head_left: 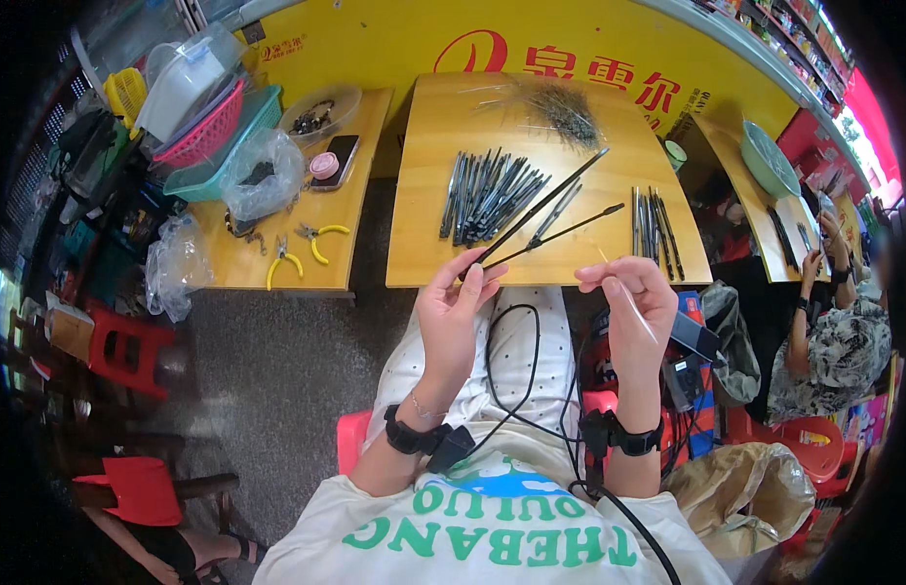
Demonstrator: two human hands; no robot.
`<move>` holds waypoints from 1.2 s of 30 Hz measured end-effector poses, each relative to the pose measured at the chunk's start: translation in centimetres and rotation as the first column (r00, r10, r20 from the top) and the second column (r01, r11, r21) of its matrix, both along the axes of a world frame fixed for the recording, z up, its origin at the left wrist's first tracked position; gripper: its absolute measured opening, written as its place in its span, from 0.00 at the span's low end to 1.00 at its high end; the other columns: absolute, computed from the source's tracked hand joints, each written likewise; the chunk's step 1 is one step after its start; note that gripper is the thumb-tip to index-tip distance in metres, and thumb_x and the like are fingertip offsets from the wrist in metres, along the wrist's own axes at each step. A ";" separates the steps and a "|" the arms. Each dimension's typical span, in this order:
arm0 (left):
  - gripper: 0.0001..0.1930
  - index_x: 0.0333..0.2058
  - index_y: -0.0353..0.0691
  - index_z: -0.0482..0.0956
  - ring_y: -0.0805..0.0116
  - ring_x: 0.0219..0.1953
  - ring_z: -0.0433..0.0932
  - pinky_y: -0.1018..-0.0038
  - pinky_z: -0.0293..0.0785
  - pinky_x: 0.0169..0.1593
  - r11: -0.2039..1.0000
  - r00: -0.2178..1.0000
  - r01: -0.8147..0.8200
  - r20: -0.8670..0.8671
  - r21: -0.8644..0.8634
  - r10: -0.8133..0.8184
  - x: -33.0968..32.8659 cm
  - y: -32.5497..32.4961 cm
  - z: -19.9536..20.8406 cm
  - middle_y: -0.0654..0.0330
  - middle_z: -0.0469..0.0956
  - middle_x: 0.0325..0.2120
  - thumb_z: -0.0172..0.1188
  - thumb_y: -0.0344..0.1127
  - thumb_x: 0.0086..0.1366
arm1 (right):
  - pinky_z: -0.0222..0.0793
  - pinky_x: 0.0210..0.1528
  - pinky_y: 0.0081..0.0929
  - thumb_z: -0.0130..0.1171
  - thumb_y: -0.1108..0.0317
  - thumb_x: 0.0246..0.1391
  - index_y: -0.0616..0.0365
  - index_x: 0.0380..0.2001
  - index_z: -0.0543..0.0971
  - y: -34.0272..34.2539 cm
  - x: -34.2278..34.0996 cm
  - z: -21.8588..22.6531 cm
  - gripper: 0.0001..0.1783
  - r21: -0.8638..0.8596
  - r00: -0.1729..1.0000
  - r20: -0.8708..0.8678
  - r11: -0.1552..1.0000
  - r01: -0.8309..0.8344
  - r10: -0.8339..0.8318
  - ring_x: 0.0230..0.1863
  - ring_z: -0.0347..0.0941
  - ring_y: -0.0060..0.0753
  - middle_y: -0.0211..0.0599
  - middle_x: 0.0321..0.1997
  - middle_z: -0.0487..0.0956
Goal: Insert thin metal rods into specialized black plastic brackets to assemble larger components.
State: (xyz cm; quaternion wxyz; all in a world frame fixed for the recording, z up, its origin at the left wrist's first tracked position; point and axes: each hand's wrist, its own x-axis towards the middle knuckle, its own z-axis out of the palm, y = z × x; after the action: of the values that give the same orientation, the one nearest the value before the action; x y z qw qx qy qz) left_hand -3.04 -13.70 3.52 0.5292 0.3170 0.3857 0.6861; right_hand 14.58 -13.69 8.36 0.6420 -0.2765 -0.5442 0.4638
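My left hand (451, 317), at the table's near edge, pinches two slim black sticks (545, 208) that fan out up and to the right. Their lower ends are hidden by the fingers. My right hand (636, 304) is closed, thumb against fingers, on a narrow clear plastic strip (635, 314) that hangs across the palm; a thin pale tip shows above the fingertips. Beyond my left hand lies a heap of similar dark sticks (487, 195). A smaller row of dark sticks (655, 232) lies near my right hand.
A tangled pile of thin dark and clear pieces (562, 112) lies at the table's far side. On the left table are yellow-handled pliers (321, 244), a phone (341, 161), plastic bags (263, 180) and stacked baskets (204, 136). Cables hang over my lap. Another person works at right.
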 end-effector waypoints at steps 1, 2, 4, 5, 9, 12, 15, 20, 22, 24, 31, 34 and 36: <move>0.13 0.47 0.27 0.71 0.65 0.45 0.78 0.78 0.75 0.47 1.000 1.000 0.005 -0.001 0.003 -0.005 0.4 -0.3 0.1 0.56 0.76 0.36 0.51 0.29 0.66 | 0.71 0.43 0.25 0.53 0.82 0.53 0.68 0.38 0.73 -0.5 -0.2 0.4 0.08 0.004 1.000 -0.003 1.000 -0.008 0.008 0.38 0.77 0.33 0.49 0.37 0.80; 0.13 0.47 0.28 0.70 0.65 0.47 0.76 0.78 0.74 0.48 1.000 0.995 0.018 0.102 -0.001 -0.018 0.8 -0.6 0.2 0.56 0.76 0.37 0.51 0.29 0.66 | 0.71 0.42 0.25 0.53 0.82 0.53 0.68 0.36 0.74 -0.8 -0.2 0.6 0.07 0.009 1.000 -0.005 1.000 -0.016 0.016 0.38 0.77 0.32 0.48 0.35 0.80; 0.14 0.48 0.28 0.70 0.65 0.49 0.75 0.78 0.74 0.50 0.999 0.979 0.042 0.200 -0.003 -0.041 1.5 -1.3 0.3 0.55 0.75 0.38 0.52 0.29 0.66 | 0.71 0.41 0.23 0.55 0.82 0.52 0.69 0.35 0.76 -1.4 0.1 0.6 0.06 -0.022 1.000 -0.023 1.000 -0.002 0.001 0.37 0.76 0.31 0.45 0.33 0.79; 0.14 0.48 0.28 0.69 0.63 0.49 0.75 0.77 0.73 0.51 0.998 0.974 0.066 0.218 -0.007 -0.063 1.8 -1.6 0.2 0.53 0.74 0.41 0.50 0.28 0.67 | 0.70 0.40 0.22 0.56 0.82 0.50 0.69 0.33 0.77 -1.6 0.2 0.6 0.05 -0.056 0.999 -0.038 0.998 0.003 -0.005 0.37 0.75 0.30 0.43 0.31 0.79; 0.12 0.47 0.28 0.69 0.62 0.48 0.76 0.75 0.74 0.51 0.989 0.962 0.147 0.233 -0.011 -0.140 2.3 -2.0 0.7 0.49 0.75 0.43 0.48 0.28 0.68 | 0.68 0.40 0.20 0.57 0.83 0.48 0.68 0.31 0.80 -1.2 0.3 0.1 0.05 0.017 1.000 -0.013 1.000 0.023 -0.023 0.39 0.73 0.28 0.40 0.31 0.77; 0.12 0.46 0.29 0.69 0.62 0.44 0.78 0.75 0.76 0.47 0.983 0.976 0.179 0.132 -0.033 -0.174 2.3 -2.0 1.0 0.47 0.76 0.42 0.49 0.30 0.67 | 0.65 0.44 0.21 0.58 0.83 0.47 0.68 0.31 0.81 -1.0 -0.2 0.2 0.06 0.019 0.999 0.040 0.999 0.026 -0.027 0.42 0.70 0.27 0.40 0.37 0.76; 0.12 0.45 0.30 0.70 0.63 0.40 0.80 0.75 0.77 0.44 0.972 0.972 0.234 -0.037 -0.008 -0.234 2.1 -2.0 1.0 0.46 0.78 0.39 0.50 0.32 0.67 | 0.64 0.47 0.22 0.58 0.82 0.48 0.68 0.32 0.80 -0.6 -0.5 -0.1 0.06 -0.010 0.994 0.070 0.996 0.084 -0.083 0.44 0.69 0.28 0.40 0.41 0.74; 0.10 0.44 0.29 0.69 0.62 0.40 0.80 0.74 0.77 0.45 0.935 0.924 0.350 -0.185 0.061 -0.334 2.1 -2.0 0.4 0.47 0.79 0.36 0.49 0.28 0.67 | 0.64 0.48 0.23 0.57 0.81 0.49 0.68 0.32 0.80 0.1 -0.4 -0.7 0.06 -0.099 0.999 -0.032 0.994 0.037 -0.040 0.45 0.69 0.28 0.40 0.41 0.75; 0.09 0.43 0.30 0.70 0.62 0.40 0.80 0.73 0.76 0.44 0.907 0.923 0.376 -0.160 0.188 -0.349 2.0 -2.1 0.1 0.48 0.79 0.36 0.48 0.27 0.67 | 0.65 0.46 0.22 0.57 0.82 0.49 0.69 0.32 0.79 0.0 -0.4 -0.5 0.06 -0.066 0.998 -0.018 0.996 0.065 -0.066 0.44 0.70 0.28 0.40 0.40 0.75; 0.09 0.44 0.30 0.70 0.62 0.40 0.80 0.73 0.76 0.44 0.908 0.920 0.373 -0.205 0.191 -0.335 1.6 -2.1 0.2 0.48 0.78 0.36 0.48 0.27 0.67 | 0.67 0.44 0.22 0.57 0.82 0.49 0.70 0.33 0.79 -0.2 -0.2 -0.4 0.06 -0.031 0.996 -0.004 0.995 0.094 -0.094 0.42 0.71 0.28 0.41 0.40 0.75; 0.11 0.45 0.29 0.69 0.61 0.39 0.80 0.72 0.77 0.43 0.948 0.940 0.286 -0.230 0.138 -0.251 2.4 -1.9 1.5 0.46 0.78 0.37 0.47 0.28 0.67 | 0.73 0.39 0.20 0.56 0.85 0.50 0.72 0.35 0.77 -1.0 -0.7 0.7 0.07 -0.024 0.983 0.084 0.986 0.164 -0.162 0.36 0.75 0.27 0.41 0.36 0.76; 0.11 0.47 0.30 0.67 0.61 0.39 0.80 0.72 0.77 0.43 0.954 0.909 0.287 -0.341 0.090 -0.242 2.2 -1.7 0.9 0.46 0.78 0.38 0.47 0.29 0.68 | 0.73 0.40 0.20 0.57 0.83 0.50 0.71 0.35 0.77 -1.0 -0.6 0.6 0.07 -0.070 0.968 0.141 0.973 0.219 -0.207 0.37 0.76 0.26 0.39 0.36 0.76; 0.12 0.47 0.30 0.67 0.61 0.39 0.80 0.73 0.77 0.42 0.948 0.904 0.303 -0.343 0.092 -0.256 2.2 -1.6 0.4 0.46 0.78 0.37 0.47 0.29 0.68 | 0.72 0.40 0.19 0.58 0.83 0.50 0.71 0.35 0.77 -0.9 -0.6 0.3 0.07 -0.108 0.967 0.143 0.968 0.228 -0.212 0.38 0.76 0.25 0.38 0.35 0.77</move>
State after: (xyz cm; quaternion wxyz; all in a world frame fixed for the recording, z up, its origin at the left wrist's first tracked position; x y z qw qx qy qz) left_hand -0.88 -15.25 3.87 0.5268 0.5155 0.3684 0.5666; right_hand 13.96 -14.62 8.65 0.6342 -0.4042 -0.5213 0.4033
